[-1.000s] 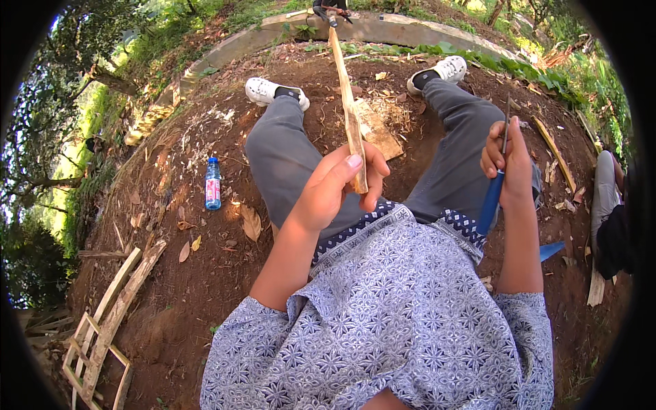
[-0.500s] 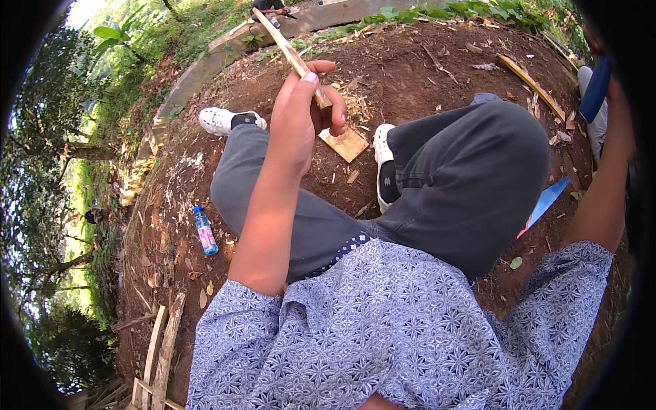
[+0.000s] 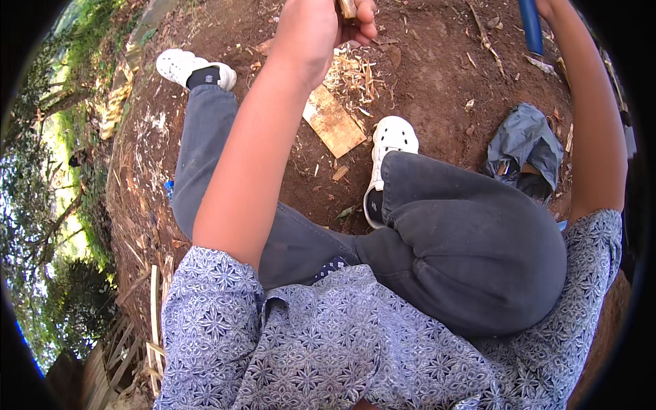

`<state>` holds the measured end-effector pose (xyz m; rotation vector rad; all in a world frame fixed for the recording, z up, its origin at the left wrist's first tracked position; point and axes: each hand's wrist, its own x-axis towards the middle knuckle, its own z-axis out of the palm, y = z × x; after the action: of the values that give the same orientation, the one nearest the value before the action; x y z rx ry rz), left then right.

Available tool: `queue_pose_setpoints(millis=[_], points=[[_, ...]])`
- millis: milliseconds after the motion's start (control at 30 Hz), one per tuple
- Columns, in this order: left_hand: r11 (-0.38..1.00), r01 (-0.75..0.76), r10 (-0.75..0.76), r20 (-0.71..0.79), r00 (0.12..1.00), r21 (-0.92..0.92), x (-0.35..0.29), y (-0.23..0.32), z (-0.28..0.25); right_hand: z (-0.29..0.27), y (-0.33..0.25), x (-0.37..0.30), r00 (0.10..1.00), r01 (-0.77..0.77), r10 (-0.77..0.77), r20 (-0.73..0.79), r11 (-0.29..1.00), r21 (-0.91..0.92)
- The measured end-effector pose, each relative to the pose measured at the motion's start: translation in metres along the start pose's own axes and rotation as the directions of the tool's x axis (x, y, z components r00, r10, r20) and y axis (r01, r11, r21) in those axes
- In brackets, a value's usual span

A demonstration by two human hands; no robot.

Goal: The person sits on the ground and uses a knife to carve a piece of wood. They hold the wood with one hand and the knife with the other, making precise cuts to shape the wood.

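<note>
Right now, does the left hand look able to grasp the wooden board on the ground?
Probably not: the left hand has a wooden stick in its grip, though the wooden board lies largely uncovered.

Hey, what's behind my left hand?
Behind your left hand is brown soil, with pale wood shavings showing below the fingers and a flat board near the wrist. The hand covers whatever ground lies directly behind it.

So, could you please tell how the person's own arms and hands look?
The left sleeve and right sleeve are short, white and blue, printed with star-like flowers. The forearms are bare. The left hand wears no glove; no watch shows at its wrist. The right hand is mostly out of view.
</note>
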<state>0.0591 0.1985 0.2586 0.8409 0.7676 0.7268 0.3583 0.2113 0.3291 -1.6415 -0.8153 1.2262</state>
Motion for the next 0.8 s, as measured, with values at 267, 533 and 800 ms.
queue_pose_setpoints(millis=[267, 533, 800], points=[[0.988, 0.15, -0.157, -0.231, 0.96, -0.047, -0.042, -0.061, -0.03, 0.091, 0.108, 0.045, 0.894, -0.199, 0.3, 0.333, 0.932, -0.303], [0.896, 0.443, -0.405, -0.471, 0.784, -0.034, -0.163, -0.158, -0.044, 0.074, 0.047, -0.027, 0.901, -0.03, 0.185, 0.392, 0.929, -0.37], [0.807, 0.54, -0.341, -0.56, 0.755, 0.237, -0.192, -0.228, -0.093, 0.152, -0.013, -0.117, 0.824, 0.307, 0.214, 0.524, 0.608, -0.732]])
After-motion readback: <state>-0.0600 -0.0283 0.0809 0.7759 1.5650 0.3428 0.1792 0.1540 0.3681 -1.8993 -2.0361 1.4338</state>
